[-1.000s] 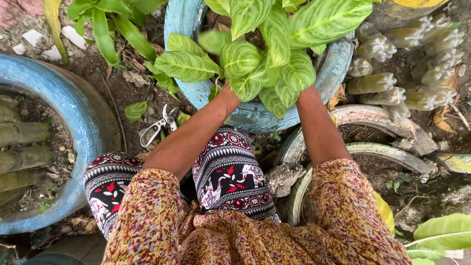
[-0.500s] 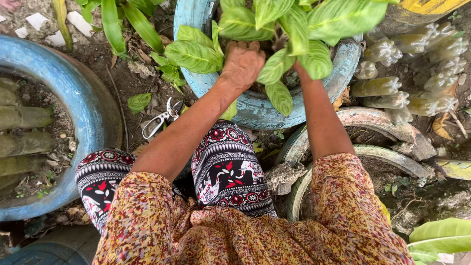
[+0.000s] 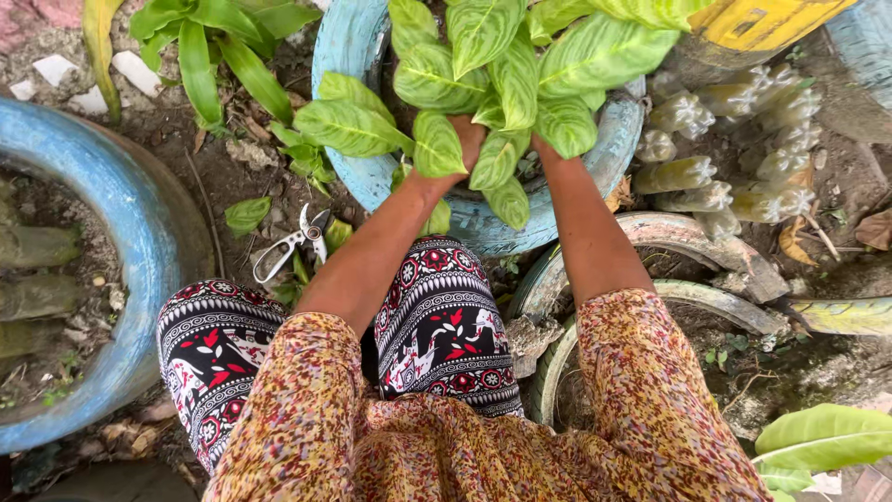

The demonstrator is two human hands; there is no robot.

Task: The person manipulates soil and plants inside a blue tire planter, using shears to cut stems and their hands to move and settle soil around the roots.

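Both hands are reaching into the striped-leaf plant (image 3: 502,84) growing in the light blue tyre planter (image 3: 348,56) just ahead of the person's knees; the left hand (image 3: 467,139) is lying among the lower leaves and the right hand (image 3: 542,147) is almost wholly hidden under them. Whether the fingers of either hand are clenched or released, I cannot tell, since leaves are covering them. White-handled garden shears (image 3: 293,244) are lying on the soil left of the left forearm, near a big blue tyre (image 3: 158,251)

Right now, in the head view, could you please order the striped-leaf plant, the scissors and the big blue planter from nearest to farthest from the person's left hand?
1. Striped-leaf plant: at the left hand, leaves over it.
2. Scissors: on the soil, lower left.
3. Big blue planter: far left edge.
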